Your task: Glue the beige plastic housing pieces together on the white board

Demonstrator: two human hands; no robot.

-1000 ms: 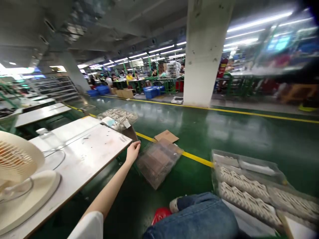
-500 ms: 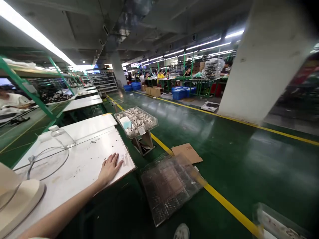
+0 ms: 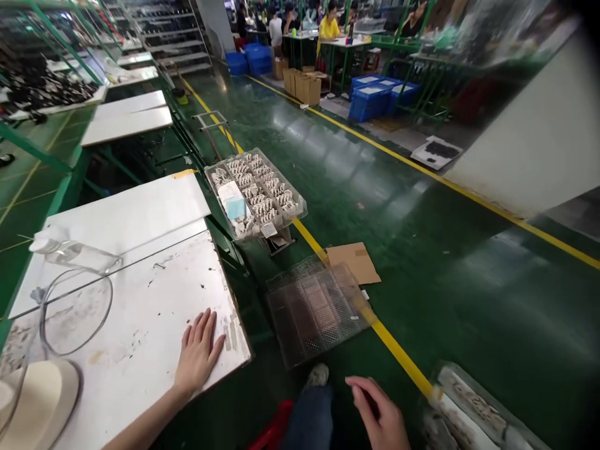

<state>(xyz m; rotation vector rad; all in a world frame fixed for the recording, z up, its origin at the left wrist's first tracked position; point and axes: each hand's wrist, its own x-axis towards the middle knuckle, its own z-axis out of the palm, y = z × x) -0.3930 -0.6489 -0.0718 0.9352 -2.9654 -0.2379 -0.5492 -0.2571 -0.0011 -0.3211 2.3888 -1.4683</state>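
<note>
My left hand (image 3: 195,356) lies flat on the worn white tabletop (image 3: 135,319), fingers stretched out near the table's right edge. Above the floor at the bottom of the view is my right hand (image 3: 379,412). Its fingers are loosely bent, with a gap between thumb and forefinger, and nothing shows in it. Between the hands and farther off, a clear plastic compartment tray (image 3: 300,337) lies on the floor. Beyond it, a similar tray (image 3: 276,215) filled with small whitish parts rests on a low stand.
A clear bottle (image 3: 79,255), a looped cable (image 3: 110,306) and a cream-coloured base (image 3: 51,400) stand on the table. Flat cardboard (image 3: 359,262) lies on the floor. Another tray (image 3: 473,406) is at lower right, and something red (image 3: 276,425) beside my leg. People sit at far benches.
The view has tilted down and come closer to the table. My right hand has entered at the bottom. My left hand stays on the tabletop.
</note>
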